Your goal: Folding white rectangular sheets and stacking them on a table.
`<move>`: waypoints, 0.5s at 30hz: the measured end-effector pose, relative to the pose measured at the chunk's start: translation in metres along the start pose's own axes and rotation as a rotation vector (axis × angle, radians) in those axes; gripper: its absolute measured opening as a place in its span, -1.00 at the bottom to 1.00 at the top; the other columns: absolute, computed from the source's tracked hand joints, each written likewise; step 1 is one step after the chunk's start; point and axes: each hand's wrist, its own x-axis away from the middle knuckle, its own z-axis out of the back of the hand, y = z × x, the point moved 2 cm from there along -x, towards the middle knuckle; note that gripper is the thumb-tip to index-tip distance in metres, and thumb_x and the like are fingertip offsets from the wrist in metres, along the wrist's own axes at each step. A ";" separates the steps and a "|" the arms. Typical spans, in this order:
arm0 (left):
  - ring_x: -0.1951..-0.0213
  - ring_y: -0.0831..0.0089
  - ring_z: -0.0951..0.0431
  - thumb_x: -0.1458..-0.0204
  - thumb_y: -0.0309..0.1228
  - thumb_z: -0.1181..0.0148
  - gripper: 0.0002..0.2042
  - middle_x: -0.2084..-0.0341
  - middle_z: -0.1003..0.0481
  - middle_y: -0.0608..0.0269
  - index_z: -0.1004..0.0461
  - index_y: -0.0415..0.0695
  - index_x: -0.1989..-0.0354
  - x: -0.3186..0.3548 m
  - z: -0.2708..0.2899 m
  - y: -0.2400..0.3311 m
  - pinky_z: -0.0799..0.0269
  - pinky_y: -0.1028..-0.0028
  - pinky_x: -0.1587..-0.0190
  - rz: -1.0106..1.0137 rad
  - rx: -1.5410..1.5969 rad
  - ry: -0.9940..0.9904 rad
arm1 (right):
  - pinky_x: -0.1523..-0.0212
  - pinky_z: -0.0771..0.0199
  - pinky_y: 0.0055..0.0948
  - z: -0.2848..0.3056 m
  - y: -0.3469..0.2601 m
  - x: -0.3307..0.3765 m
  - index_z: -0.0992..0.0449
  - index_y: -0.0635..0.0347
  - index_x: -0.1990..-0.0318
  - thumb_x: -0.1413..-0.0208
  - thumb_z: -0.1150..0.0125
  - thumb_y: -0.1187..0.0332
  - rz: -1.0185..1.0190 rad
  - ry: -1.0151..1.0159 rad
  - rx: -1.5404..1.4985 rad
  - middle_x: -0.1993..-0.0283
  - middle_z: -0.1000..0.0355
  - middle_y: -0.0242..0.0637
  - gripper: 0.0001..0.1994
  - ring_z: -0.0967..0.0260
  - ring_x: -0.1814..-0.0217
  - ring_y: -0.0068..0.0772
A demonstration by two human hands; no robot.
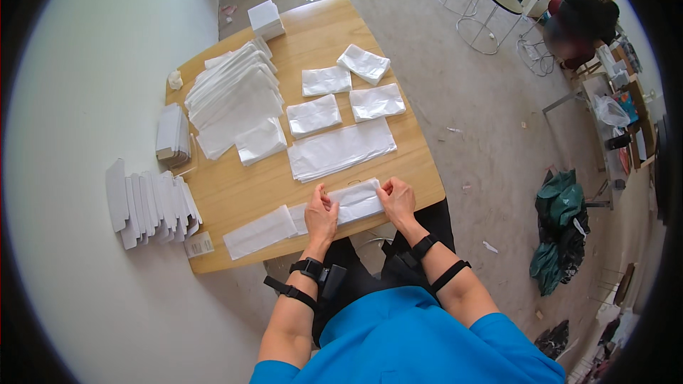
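Holding a flat white translucent plastic pouch (356, 201) at the near edge of the light wooden rectangular table (235, 195), both hands pinch it: the left hand (321, 215) grips its left end between thumb and fingers, and the right hand (397, 199) grips its right end the same way. The pouch lies flat on the tabletop, just in front of the person's body.

Surroundings: a long white flat packet (260, 232) lies just left of the left hand, and a small white printed label card (199, 244) sits at the table's near left corner. Beyond the pouch, a wide stack of white flat bags (341, 149) lies close to the hands. Farther back are four separate white folded packets (346, 87), and to their left a large fanned pile of white sheets (235, 96). A small square stack of white paper (266, 19) stands at the far corner. Off the table's left edge, a fanned row of flat grey-white cardboard blanks (151, 206) rests against the wall.

Nothing lies between the hands and the pouch.
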 end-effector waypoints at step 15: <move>0.26 0.34 -0.33 0.01 -0.32 -0.28 -0.50 0.27 -0.33 0.20 -0.26 -0.28 -0.05 0.073 0.121 -0.119 -0.34 0.38 0.19 0.366 0.081 1.024 | 0.41 -0.41 -0.36 0.019 0.023 -0.003 -0.55 0.27 0.42 -0.06 -0.24 0.18 0.060 0.054 -0.078 0.53 -0.48 -0.19 -0.72 -0.44 0.49 -0.36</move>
